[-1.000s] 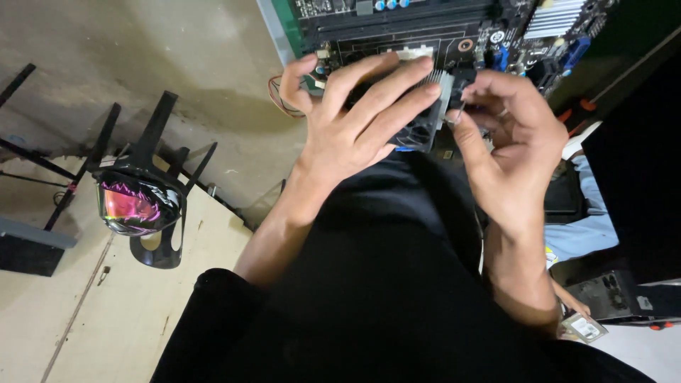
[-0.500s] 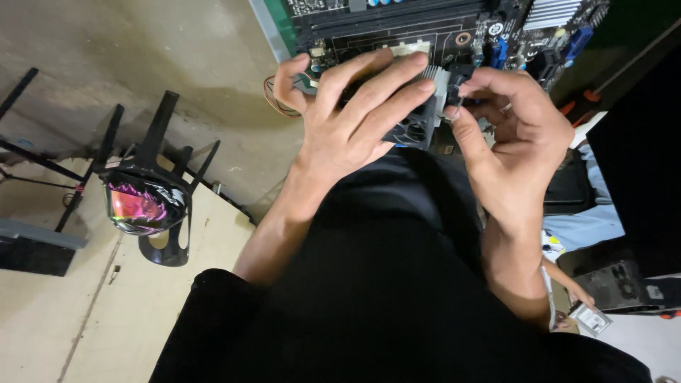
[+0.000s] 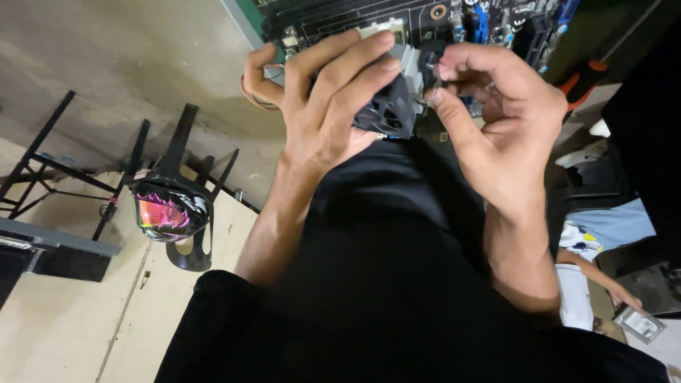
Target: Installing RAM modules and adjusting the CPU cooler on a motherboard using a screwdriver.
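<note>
Seating or freeing a black cooler fan on the dark motherboard, by the look of it, near the board's lower edge at the top of the view. Left hand draped over the fan, fingers spread long across its top, thumb curled round the far side. Right hand narrowed to a pinch on a small black clip at the fan's right edge. Next likely needing firm, even pressure on that clip while steadying the fan.
</note>
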